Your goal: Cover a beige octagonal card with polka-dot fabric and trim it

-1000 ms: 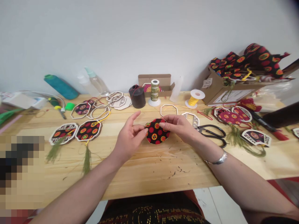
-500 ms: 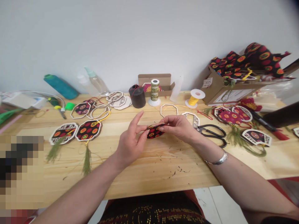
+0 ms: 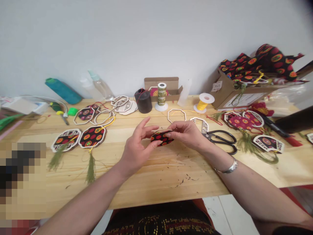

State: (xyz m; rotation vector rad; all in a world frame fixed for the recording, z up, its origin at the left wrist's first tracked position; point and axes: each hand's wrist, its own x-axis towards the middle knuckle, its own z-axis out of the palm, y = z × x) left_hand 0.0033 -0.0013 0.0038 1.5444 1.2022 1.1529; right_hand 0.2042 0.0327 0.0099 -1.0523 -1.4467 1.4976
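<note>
Black, red-dotted fabric piece, pinched between left hand and right hand, may slip if either grip loosens.

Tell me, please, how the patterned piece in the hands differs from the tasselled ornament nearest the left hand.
The patterned piece is held tilted in the right hand, the left hand touching it; the tasselled ornament lies on the table. The tasselled ornament has a pale frame and an olive tassel; the patterned piece shows neither. Both are black with round red and orange motifs.
</note>
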